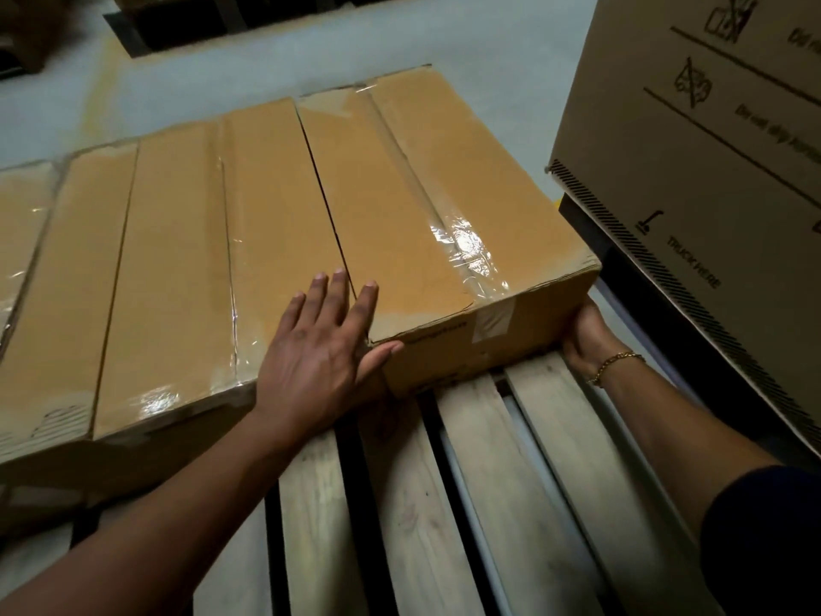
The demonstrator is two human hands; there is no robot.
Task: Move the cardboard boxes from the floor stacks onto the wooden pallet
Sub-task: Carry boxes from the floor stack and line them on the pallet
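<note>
A flat brown cardboard box [426,206] sealed with clear tape lies on the wooden pallet [408,504], close against a second taped box [177,277] to its left. My left hand [320,349] lies flat with straight fingers across the seam between the two boxes, the thumb against the near corner of the right box. My right hand [586,335] is at that box's near right corner, its fingers hidden under the bottom edge. A gold bracelet sits on that wrist.
A tall printed carton [711,171] rises at the right, close to my right arm. Another taped box [22,224] shows at the far left edge. Grey floor [266,68] lies beyond the boxes, with dark pallets at the back.
</note>
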